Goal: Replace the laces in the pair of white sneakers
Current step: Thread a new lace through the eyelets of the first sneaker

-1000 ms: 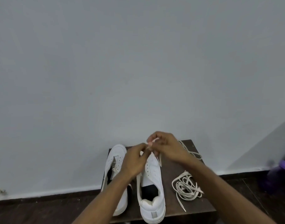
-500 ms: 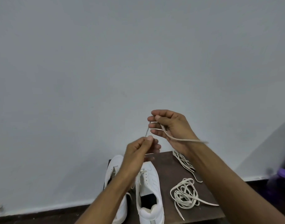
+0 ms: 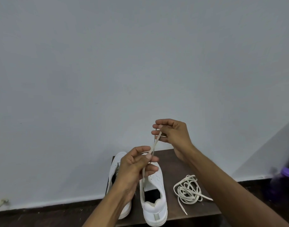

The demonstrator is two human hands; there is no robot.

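Two white sneakers stand side by side on a small dark wooden table [image 3: 176, 163], heels toward me: the right sneaker [image 3: 154, 199] in full view, the left sneaker [image 3: 115, 167] mostly hidden behind my left arm. A cream lace [image 3: 154, 144] runs taut from the right sneaker's eyelets up through both hands. My left hand [image 3: 134, 166] pinches it just above the shoe. My right hand [image 3: 172, 132], higher and further back, holds the lace's upper end between curled fingers. A loose pile of laces [image 3: 188, 190] lies on the table to the right of the sneakers.
A plain grey wall fills most of the view, with dark floor along its base. A purple bottle [image 3: 280, 182] stands on the floor at the far right. A small pale object [image 3: 0, 202] lies on the floor at the far left.
Both hands rose from the right sneaker's toe, drawing the lace up and out. The lace now stretches between the hands. The second loose lace at the table's back is hidden behind my right arm.
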